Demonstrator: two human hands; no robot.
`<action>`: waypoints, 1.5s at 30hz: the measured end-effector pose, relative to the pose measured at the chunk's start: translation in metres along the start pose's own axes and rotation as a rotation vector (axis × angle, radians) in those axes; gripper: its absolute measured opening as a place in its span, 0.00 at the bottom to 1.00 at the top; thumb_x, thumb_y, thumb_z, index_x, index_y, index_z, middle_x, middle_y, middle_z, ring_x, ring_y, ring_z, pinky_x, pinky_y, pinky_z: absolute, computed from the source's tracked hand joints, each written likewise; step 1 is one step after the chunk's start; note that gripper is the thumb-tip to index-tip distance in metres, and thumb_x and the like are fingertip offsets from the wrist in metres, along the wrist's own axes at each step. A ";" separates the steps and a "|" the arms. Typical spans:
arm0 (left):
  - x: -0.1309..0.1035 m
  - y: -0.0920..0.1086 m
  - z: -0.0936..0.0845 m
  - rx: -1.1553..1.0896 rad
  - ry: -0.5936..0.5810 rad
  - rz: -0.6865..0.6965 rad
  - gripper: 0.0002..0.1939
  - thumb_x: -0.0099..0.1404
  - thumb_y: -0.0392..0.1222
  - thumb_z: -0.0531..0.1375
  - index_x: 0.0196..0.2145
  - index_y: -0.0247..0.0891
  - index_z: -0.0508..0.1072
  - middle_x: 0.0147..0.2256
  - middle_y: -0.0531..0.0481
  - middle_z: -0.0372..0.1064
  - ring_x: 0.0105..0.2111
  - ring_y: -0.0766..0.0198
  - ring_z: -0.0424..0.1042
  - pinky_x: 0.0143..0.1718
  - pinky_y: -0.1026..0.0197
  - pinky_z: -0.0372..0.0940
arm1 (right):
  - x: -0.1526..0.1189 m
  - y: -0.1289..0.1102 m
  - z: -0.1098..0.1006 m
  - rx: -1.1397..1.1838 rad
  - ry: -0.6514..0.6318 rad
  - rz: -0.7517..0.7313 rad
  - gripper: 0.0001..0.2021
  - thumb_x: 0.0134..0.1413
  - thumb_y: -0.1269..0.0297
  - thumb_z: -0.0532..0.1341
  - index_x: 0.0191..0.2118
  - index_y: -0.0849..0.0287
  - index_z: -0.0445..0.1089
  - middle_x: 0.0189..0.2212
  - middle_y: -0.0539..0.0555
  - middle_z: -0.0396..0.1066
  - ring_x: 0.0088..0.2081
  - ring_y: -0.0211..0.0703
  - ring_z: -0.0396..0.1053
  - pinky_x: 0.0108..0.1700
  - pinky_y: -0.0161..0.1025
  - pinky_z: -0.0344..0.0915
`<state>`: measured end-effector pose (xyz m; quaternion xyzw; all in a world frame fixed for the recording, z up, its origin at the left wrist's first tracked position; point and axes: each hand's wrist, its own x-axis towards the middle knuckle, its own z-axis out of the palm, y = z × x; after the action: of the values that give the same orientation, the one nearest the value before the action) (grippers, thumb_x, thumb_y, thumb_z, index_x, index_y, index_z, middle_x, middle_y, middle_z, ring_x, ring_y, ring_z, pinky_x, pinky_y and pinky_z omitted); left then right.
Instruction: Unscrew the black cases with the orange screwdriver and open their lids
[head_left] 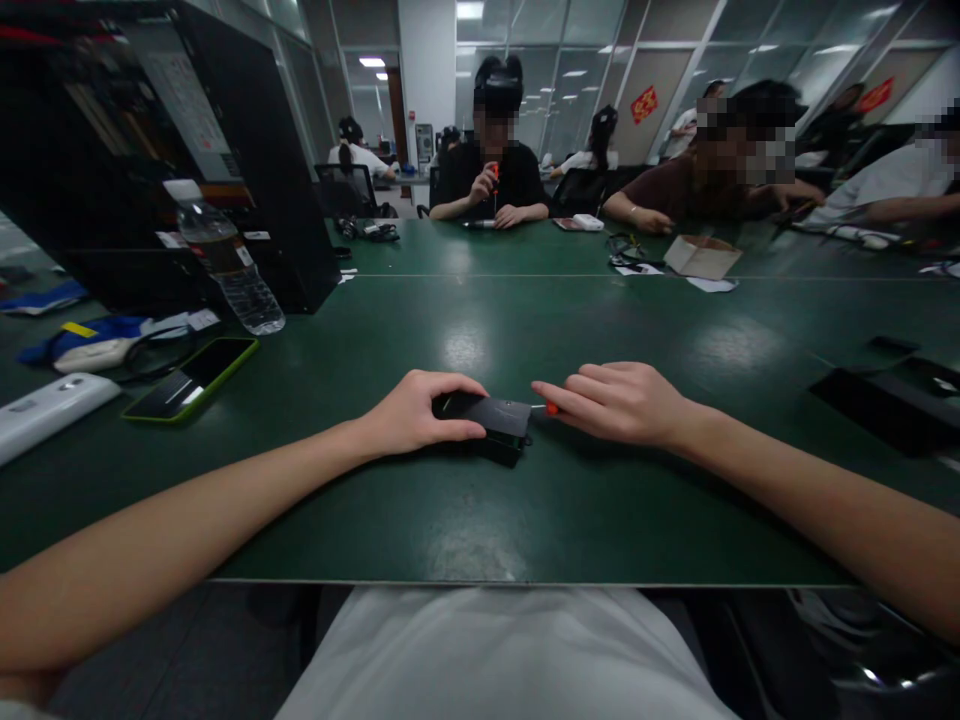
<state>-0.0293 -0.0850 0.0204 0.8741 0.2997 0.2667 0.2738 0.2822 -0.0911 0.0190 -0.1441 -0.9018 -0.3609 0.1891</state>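
A small dark grey device casing (504,413) rests on the green table, with an opened lower part showing along its near side. My left hand (412,412) is closed around its left end, thumb in front and fingers behind. In my right hand (619,405) is a screwdriver (551,408) with an orange handle, mostly hidden by the fingers. Its thin metal shaft points left and meets the casing's right end. Whether the tip sits in a screw is too small to tell.
Left on the green table (480,530) are a phone (191,380), a white device (56,412), a water bottle (225,260) and a black computer case (247,150). Dark flat parts (885,405) lie at right. Across the table, a person (491,170) holds an orange-handled tool; a cardboard box (703,257) stands nearby.
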 end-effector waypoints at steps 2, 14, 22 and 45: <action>0.000 -0.001 0.000 -0.002 -0.007 0.007 0.24 0.60 0.55 0.69 0.47 0.36 0.79 0.41 0.47 0.79 0.39 0.59 0.76 0.42 0.61 0.66 | -0.002 0.002 0.003 -0.016 -0.010 0.041 0.12 0.68 0.66 0.57 0.53 0.62 0.71 0.25 0.48 0.71 0.26 0.35 0.65 0.27 0.37 0.55; 0.001 0.003 0.005 -0.019 0.005 -0.017 0.24 0.59 0.55 0.70 0.47 0.36 0.78 0.41 0.47 0.79 0.39 0.58 0.76 0.41 0.60 0.67 | 0.022 -0.026 -0.012 -0.053 -0.098 0.113 0.19 0.66 0.75 0.53 0.59 0.67 0.70 0.26 0.51 0.71 0.24 0.36 0.64 0.25 0.39 0.52; 0.001 0.002 0.007 -0.043 0.012 -0.033 0.25 0.57 0.56 0.71 0.46 0.36 0.78 0.39 0.49 0.78 0.37 0.59 0.75 0.38 0.61 0.65 | 0.022 -0.029 0.007 0.492 -0.165 0.333 0.20 0.66 0.70 0.54 0.60 0.64 0.68 0.41 0.59 0.79 0.35 0.42 0.77 0.34 0.36 0.69; 0.002 0.007 0.006 -0.079 -0.025 -0.035 0.23 0.59 0.54 0.70 0.46 0.35 0.77 0.39 0.50 0.76 0.38 0.61 0.73 0.39 0.62 0.64 | -0.004 0.003 0.011 0.446 -0.420 0.376 0.17 0.68 0.58 0.54 0.52 0.61 0.72 0.39 0.56 0.77 0.36 0.43 0.75 0.34 0.37 0.63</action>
<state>-0.0212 -0.0900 0.0215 0.8606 0.3008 0.2624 0.3163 0.2845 -0.0817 0.0116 -0.3338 -0.9352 -0.0765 0.0898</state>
